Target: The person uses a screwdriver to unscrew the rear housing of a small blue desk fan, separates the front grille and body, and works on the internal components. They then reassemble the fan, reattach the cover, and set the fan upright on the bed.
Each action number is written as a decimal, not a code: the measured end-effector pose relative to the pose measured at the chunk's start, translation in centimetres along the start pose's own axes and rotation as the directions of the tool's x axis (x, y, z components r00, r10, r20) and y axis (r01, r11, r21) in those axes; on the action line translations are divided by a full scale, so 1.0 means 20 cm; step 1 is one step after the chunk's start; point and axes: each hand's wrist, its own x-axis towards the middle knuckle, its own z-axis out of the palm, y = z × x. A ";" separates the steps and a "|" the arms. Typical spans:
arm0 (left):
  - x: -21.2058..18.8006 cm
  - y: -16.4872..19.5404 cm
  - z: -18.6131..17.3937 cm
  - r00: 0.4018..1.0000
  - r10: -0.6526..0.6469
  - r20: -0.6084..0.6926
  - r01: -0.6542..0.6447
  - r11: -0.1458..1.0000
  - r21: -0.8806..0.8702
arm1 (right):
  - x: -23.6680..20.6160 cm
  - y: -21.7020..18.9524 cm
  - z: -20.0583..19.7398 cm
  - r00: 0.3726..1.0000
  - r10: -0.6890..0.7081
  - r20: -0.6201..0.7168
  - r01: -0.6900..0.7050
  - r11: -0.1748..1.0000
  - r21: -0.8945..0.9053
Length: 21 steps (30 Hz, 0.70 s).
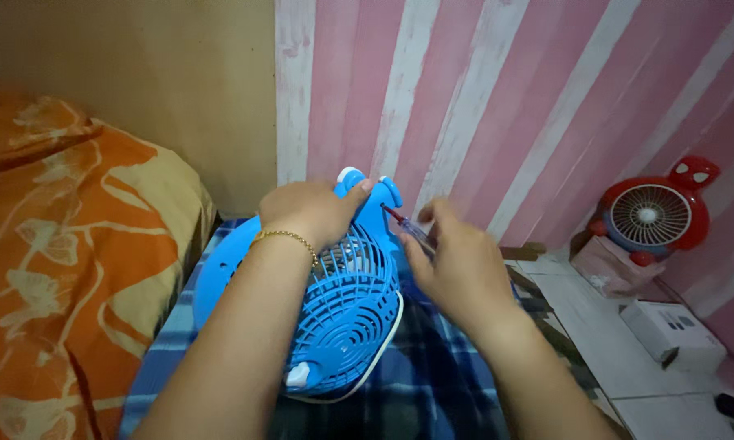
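A small blue fan (342,314) with a round grille lies tilted on a blue plaid cloth (432,391), grille toward me. My left hand (310,213), with a gold bracelet at the wrist, grips the top of the fan's body. My right hand (448,265) holds a thin screwdriver (406,228) with a clear reddish handle. Its tip points at the upper back part of the fan, close to my left fingers.
An orange and tan patterned mattress (65,269) lies at the left. A pink and white striped wall (530,106) is behind. At the right, a red round fan (652,213) stands on a pink box (607,265), with a white box (672,330) on the tiled floor.
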 end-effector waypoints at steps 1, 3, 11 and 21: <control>0.00 0.00 0.00 1.000 0.001 0.003 -0.001 1.000 -0.004 | -0.01 0.00 0.00 0.998 -0.063 -0.026 0.061 0.996 -0.064; 0.00 -0.01 0.00 1.000 -0.005 0.011 0.005 1.000 0.000 | -0.02 0.00 0.00 0.987 -0.153 -0.054 0.144 0.980 -0.139; -0.01 -0.01 0.01 0.999 -0.025 0.023 0.025 1.000 0.014 | 0.14 0.02 -0.04 0.912 0.242 0.331 -0.267 0.963 0.032; -0.01 -0.01 0.00 0.999 -0.013 0.030 0.012 1.000 0.024 | 0.06 0.12 -0.07 0.864 -0.313 0.394 0.475 0.764 -0.437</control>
